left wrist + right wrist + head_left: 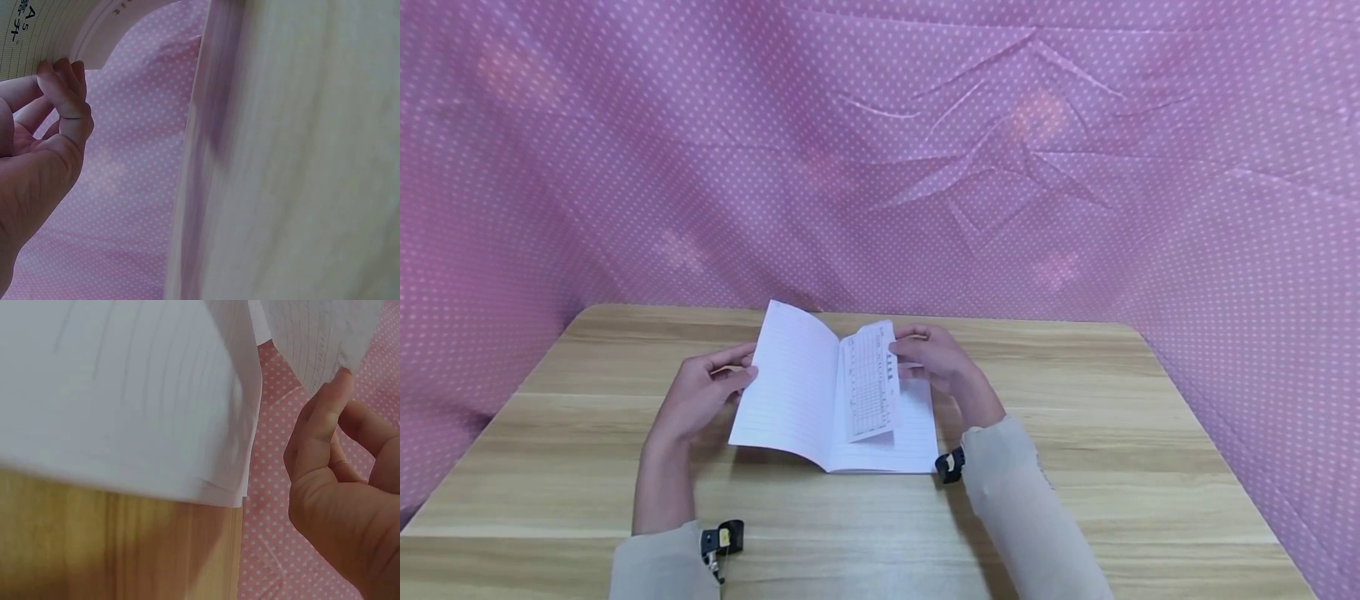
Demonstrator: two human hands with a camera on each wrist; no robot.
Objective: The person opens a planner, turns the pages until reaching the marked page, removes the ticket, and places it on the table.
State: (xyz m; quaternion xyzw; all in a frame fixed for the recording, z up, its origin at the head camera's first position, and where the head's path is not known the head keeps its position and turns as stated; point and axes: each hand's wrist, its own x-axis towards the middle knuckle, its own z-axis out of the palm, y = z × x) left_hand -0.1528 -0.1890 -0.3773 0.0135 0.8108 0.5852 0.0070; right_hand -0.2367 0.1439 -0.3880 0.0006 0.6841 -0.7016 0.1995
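An open lined notebook (790, 392) lies on the table, its left side raised in a curve. My left hand (703, 392) pinches the outer edge of that raised side between thumb and fingers. In the left wrist view, the fingers of the left hand (53, 119) meet the edge of the cover (47, 34), which carries printed characters. Over the right page stands a printed paper slip (872, 379) with rows and columns, seemingly folded. My right hand (936, 358) pinches the slip's right edge; the right wrist view shows its fingertips (340, 384) on the paper (319, 337).
The light wood table (1097, 433) extends around the notebook on all sides. A pink dotted cloth (880, 167) hangs behind and beside the table. Each sleeve end carries a small black device, such as the one (950, 465) near the notebook's lower right corner.
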